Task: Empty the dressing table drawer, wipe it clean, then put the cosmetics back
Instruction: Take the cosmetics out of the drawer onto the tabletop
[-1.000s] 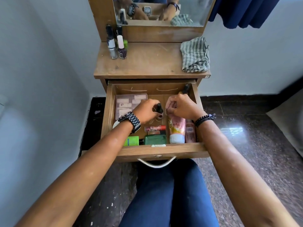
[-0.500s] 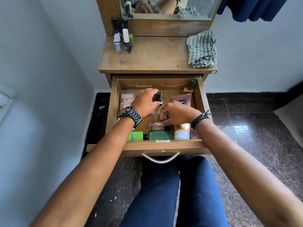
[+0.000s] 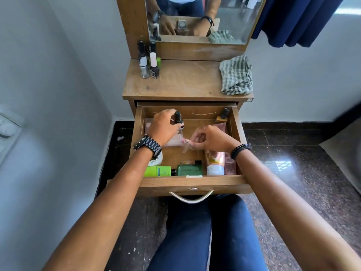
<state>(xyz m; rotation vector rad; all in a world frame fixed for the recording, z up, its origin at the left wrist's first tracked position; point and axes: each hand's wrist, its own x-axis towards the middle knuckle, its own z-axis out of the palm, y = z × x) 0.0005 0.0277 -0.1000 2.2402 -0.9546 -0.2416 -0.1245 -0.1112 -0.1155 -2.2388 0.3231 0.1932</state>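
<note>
The wooden drawer (image 3: 192, 182) stands pulled open with cosmetics inside. My left hand (image 3: 163, 129) grips a small black-capped nail polish bottle (image 3: 178, 118) lifted above the drawer's back left. My right hand (image 3: 210, 138) pinches a small clear plastic packet (image 3: 186, 144) over the drawer's middle. In the drawer lie a pink tube (image 3: 215, 162), a green flat bottle (image 3: 189, 170), a lime green box (image 3: 157, 171), a white jar (image 3: 156, 160) partly under my wrist, a pink palette (image 3: 172, 140) and a brown bottle (image 3: 222, 116).
On the table top (image 3: 185, 83) stand several nail polish bottles (image 3: 149, 63) at the back left and a striped cloth (image 3: 236, 76) at the right. A mirror (image 3: 197, 18) rises behind. My knees sit under the drawer handle (image 3: 191, 197). A wall is close at the left.
My left hand has risen toward the drawer's back left with the nail polish bottle. My right hand moved off the pink tube and now pinches the clear packet.
</note>
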